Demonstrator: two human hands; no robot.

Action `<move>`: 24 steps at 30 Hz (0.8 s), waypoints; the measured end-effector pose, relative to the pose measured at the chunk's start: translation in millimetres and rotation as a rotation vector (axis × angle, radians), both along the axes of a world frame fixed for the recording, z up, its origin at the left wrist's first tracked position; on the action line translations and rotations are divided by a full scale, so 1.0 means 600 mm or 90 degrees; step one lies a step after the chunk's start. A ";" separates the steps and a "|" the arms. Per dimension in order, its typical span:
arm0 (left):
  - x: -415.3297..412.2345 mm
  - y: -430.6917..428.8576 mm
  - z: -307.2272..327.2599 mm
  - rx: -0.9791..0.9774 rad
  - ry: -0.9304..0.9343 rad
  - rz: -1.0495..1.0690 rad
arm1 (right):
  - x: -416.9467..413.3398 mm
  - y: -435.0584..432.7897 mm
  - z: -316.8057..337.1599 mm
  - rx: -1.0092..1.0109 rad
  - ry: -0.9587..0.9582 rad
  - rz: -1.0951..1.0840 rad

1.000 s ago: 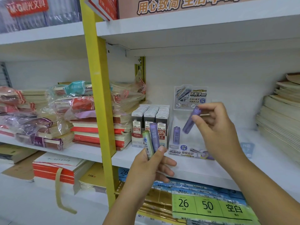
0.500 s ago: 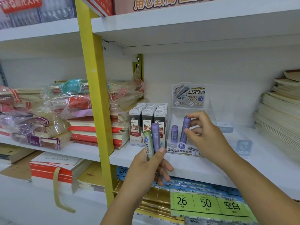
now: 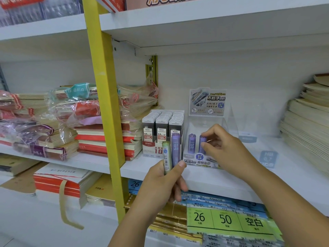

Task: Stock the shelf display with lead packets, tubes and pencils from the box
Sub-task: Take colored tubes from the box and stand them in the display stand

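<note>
A clear plastic display stand (image 3: 229, 122) with a printed header card sits on the white shelf (image 3: 213, 177). Inside it stand two purple lead tubes: one (image 3: 191, 143) on the left, and a second (image 3: 202, 145) beside it, which my right hand (image 3: 226, 148) pinches by thumb and fingertips. My left hand (image 3: 163, 182), in front of the shelf edge, grips a green lead tube (image 3: 167, 157) and a purple lead tube (image 3: 175, 148), both upright. A carton of grey lead packets (image 3: 162, 129) stands just left of the display.
Wrapped notebook stacks (image 3: 99, 122) fill the shelf to the left, behind a yellow upright post (image 3: 106, 111). Beige paper stacks (image 3: 308, 122) sit at the right. Green and blue paper packs (image 3: 229, 220) lie on the shelf below. A small blue label (image 3: 268, 158) stands right of the display.
My right hand has carried a purple tube down from the air into the display and stood it beside the first one. The left hand stays in place with its two tubes.
</note>
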State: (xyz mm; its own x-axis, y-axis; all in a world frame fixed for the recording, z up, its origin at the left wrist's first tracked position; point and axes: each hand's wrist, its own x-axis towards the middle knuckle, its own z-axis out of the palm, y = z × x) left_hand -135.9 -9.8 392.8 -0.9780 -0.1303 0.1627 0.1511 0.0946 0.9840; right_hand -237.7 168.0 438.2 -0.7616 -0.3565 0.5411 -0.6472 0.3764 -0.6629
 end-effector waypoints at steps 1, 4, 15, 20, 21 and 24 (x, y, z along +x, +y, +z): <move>0.000 0.000 -0.002 -0.020 0.000 0.002 | 0.002 -0.002 0.002 0.007 0.006 -0.009; 0.000 -0.001 -0.003 -0.038 0.006 0.002 | 0.019 -0.012 0.012 0.021 0.153 -0.093; 0.007 0.002 0.004 -0.055 0.042 -0.058 | 0.065 -0.047 0.033 -0.142 -0.099 0.178; 0.006 0.000 0.005 -0.031 0.054 -0.033 | 0.054 -0.035 0.038 -0.107 -0.122 0.219; 0.005 0.001 0.004 -0.024 0.053 -0.026 | 0.054 -0.034 0.038 -0.101 -0.111 0.221; 0.001 0.000 0.000 0.018 0.050 -0.004 | 0.046 -0.033 0.045 -0.228 -0.003 0.139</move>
